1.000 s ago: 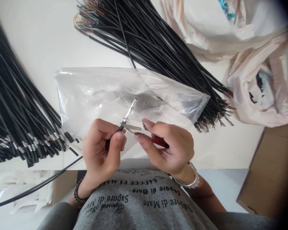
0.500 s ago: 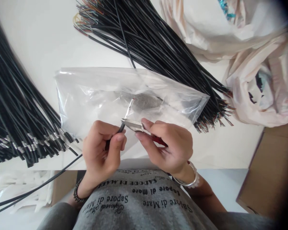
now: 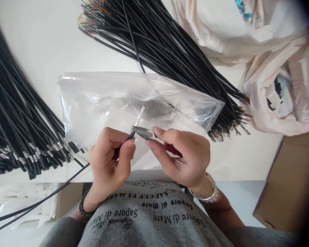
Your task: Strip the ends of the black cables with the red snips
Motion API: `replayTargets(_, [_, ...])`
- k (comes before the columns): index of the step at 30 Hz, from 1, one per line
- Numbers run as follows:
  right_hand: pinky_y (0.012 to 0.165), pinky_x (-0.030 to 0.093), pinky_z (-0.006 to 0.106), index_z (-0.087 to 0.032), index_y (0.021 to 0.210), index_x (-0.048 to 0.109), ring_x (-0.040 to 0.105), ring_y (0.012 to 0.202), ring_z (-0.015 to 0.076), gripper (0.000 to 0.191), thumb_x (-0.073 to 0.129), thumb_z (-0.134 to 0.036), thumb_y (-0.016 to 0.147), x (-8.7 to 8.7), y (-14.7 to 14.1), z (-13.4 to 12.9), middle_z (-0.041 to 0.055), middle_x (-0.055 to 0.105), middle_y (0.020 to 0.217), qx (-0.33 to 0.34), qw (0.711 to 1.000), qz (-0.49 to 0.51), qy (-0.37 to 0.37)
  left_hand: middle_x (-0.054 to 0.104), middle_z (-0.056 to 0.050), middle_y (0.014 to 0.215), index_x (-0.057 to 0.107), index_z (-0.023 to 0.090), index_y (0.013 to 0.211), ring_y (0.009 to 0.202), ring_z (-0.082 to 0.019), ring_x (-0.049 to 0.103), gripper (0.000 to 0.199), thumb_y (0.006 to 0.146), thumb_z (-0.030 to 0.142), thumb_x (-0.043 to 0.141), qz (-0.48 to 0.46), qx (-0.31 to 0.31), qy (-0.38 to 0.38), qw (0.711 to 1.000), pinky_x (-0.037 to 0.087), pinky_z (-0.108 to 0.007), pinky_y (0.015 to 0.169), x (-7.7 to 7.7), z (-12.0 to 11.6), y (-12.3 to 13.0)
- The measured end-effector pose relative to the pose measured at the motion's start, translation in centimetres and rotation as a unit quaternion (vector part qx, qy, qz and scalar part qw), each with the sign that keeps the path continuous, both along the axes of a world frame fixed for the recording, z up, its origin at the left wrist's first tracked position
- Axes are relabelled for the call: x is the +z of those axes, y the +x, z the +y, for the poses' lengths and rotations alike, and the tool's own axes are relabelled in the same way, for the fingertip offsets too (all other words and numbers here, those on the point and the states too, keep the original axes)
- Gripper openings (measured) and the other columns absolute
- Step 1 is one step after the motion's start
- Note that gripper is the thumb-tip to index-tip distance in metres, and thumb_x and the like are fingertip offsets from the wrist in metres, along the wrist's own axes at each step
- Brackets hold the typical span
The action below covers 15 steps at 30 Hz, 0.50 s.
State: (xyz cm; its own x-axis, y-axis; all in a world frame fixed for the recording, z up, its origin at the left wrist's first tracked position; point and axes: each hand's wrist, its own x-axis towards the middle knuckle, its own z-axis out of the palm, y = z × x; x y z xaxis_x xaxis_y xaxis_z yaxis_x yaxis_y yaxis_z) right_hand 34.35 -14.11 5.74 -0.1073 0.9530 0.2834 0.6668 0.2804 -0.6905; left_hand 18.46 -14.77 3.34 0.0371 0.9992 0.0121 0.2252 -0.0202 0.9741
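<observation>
My left hand point(image 3: 112, 156) is closed around a black cable point(image 3: 130, 136) close to its end. A silvery stripped core point(image 3: 140, 116) sticks up past the black jacket, with a reddish tip. In my right hand point(image 3: 182, 151) I grip small snips point(image 3: 143, 132) with red handles, mostly hidden by the fingers. Their pointed metal blades lie at the place where the jacket ends; whether they touch it I cannot tell. Beneath the cable end lies a clear plastic bag point(image 3: 92, 113). The same cable appears to trail from my left hand down to the lower left.
A large bundle of black cables point(image 3: 159, 44) with frayed coloured wires crosses the back of the white table point(image 3: 48, 41). More black cables point(image 3: 18, 109) with silvery stripped bands lie at left. Pale bags point(image 3: 273, 96) stand at right, above a cardboard box point(image 3: 285, 181).
The snips have turned slightly, and my right hand has shifted a little to the right. The silvery cable end now leans slightly further right.
</observation>
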Motion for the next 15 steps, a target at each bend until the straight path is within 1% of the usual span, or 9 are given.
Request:
replayTargets(2, [0.045, 0.04, 0.021, -0.02, 0.08, 0.061, 0.045, 0.043, 0.0056, 0.011, 0.066, -0.022, 0.089, -0.04, -0.07, -0.04, -0.006, 0.064, 0.058, 0.005, 1.0, -0.009, 0.004, 0.049, 0.006, 0.057, 0.05, 0.019, 0.081, 0.048, -0.006, 0.045, 0.015, 0.093, 0.017, 0.057, -0.012, 0.002, -0.019, 1.0, 0.034, -0.023, 0.047, 0.11, 0.15, 0.22])
replayTargets(4, [0.045, 0.039, 0.021, -0.02, 0.08, 0.06, 0.045, 0.043, 0.0055, 0.011, 0.066, -0.022, 0.089, -0.18, -0.18, -0.14, -0.0062, 0.064, 0.059, -0.007, 1.0, -0.001, 0.0, 0.048, 0.006, 0.057, 0.05, 0.019, 0.081, 0.049, -0.006, 0.043, 0.015, 0.095, 0.019, 0.056, -0.03, 0.011, -0.03, 0.999, 0.032, -0.024, 0.047, 0.23, 0.39, 0.46])
replayTargets(7, [0.044, 0.04, 0.02, -0.02, 0.086, 0.058, 0.045, 0.043, 0.0049, 0.01, 0.068, -0.022, 0.086, -0.51, -0.18, -0.35, -0.0064, 0.064, 0.063, -0.071, 0.997, 0.037, -0.01, 0.047, 0.005, 0.059, 0.051, 0.018, 0.083, 0.051, -0.006, 0.041, 0.014, 0.097, 0.02, 0.051, -0.075, 0.013, -0.045, 0.996, 0.03, -0.024, 0.048, 0.28, 0.78, 0.57])
replayTargets(9, [0.043, 0.039, 0.019, -0.02, 0.088, 0.057, 0.044, 0.042, 0.0046, 0.015, 0.071, -0.022, 0.084, -0.72, -0.05, -0.46, -0.0078, 0.059, 0.06, -0.106, 0.993, 0.052, -0.012, 0.045, 0.004, 0.06, 0.052, 0.018, 0.085, 0.051, -0.006, 0.039, 0.015, 0.099, 0.021, 0.049, -0.117, 0.004, -0.057, 0.992, 0.028, -0.025, 0.048, 0.25, 0.97, 0.43])
replayTargets(11, [0.042, 0.037, 0.019, -0.02, 0.088, 0.056, 0.042, 0.041, 0.0046, 0.018, 0.073, -0.023, 0.082, -0.83, 0.04, -0.59, -0.0092, 0.052, 0.056, -0.11, 0.992, 0.052, -0.01, 0.043, 0.004, 0.06, 0.054, 0.017, 0.085, 0.051, -0.006, 0.035, 0.018, 0.101, 0.024, 0.047, -0.156, 0.0, -0.068, 0.985, 0.026, -0.025, 0.048, 0.21, 1.02, 0.19])
replayTargets(12, [0.041, 0.037, 0.019, -0.02, 0.088, 0.055, 0.042, 0.041, 0.0047, 0.019, 0.073, -0.023, 0.081, -0.82, 0.02, -0.68, -0.0092, 0.051, 0.056, -0.107, 0.993, 0.052, -0.006, 0.042, 0.004, 0.06, 0.055, 0.017, 0.085, 0.051, -0.007, 0.034, 0.02, 0.101, 0.025, 0.046, -0.172, 0.002, -0.075, 0.982, 0.026, -0.025, 0.048, 0.21, 1.0, 0.07])
replayTargets(15, [0.041, 0.039, 0.019, -0.019, 0.089, 0.055, 0.045, 0.042, 0.0048, 0.018, 0.072, -0.022, 0.082, -0.56, -0.33, -0.99, -0.0053, 0.064, 0.066, -0.094, 0.993, 0.059, 0.026, 0.04, 0.004, 0.059, 0.055, 0.018, 0.083, 0.05, -0.007, 0.032, 0.023, 0.101, 0.027, 0.045, -0.21, 0.0, -0.092, 0.973, 0.025, -0.026, 0.049, 0.29, 0.8, -0.24])
